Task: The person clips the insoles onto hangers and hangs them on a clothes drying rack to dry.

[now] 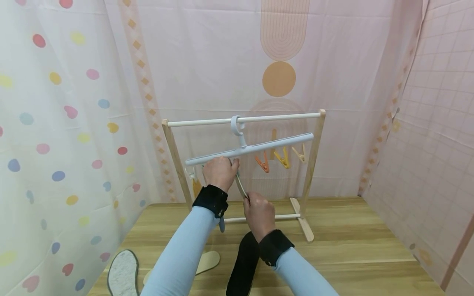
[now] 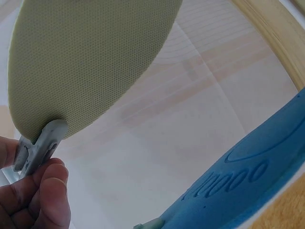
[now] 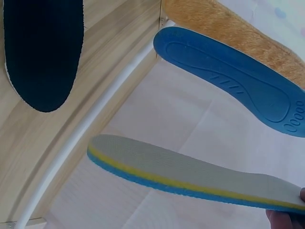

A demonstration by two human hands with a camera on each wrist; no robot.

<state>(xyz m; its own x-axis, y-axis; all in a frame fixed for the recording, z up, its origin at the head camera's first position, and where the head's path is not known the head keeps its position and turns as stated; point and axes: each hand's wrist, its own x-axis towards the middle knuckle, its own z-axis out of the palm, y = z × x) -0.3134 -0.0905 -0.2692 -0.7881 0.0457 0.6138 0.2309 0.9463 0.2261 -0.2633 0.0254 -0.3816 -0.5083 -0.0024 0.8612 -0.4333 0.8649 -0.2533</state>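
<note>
Nearest, on the wood-grain desk (image 1: 344, 246): a grey insole (image 1: 124, 271) at left, a cream insole (image 1: 209, 261) partly covered by the left sleeve (image 1: 177, 255), and a black insole (image 1: 244, 259) lying lengthwise near the middle.

Above and beyond these, both hands at work. Right hand (image 1: 260, 213): grip pinched on the edge of the mesh-topped insole (image 3: 190, 171), which has yellow and blue layers along its side. Left hand (image 1: 220, 172), higher, just under the hanger: grip together on a grey clothespin (image 2: 47, 143), which straddles the insole's upper end. Insole held aloft between the hands, slanting.

Beside it, to the left: blue insole (image 3: 228, 76) hanging, toe shapes moulded in; fuzzy tan insole (image 3: 228, 28) just beyond.

Over the hands, light-blue hanger (image 1: 255, 148), tilted, right end higher, hooked on the rack's white top rod (image 1: 281, 118). On its right half: orange clothespin (image 1: 263, 163), yellow clothespin (image 1: 283, 158), cream clothespin (image 1: 300, 153).

Farthest: pale pink patterned curtain (image 1: 207, 61).
</note>
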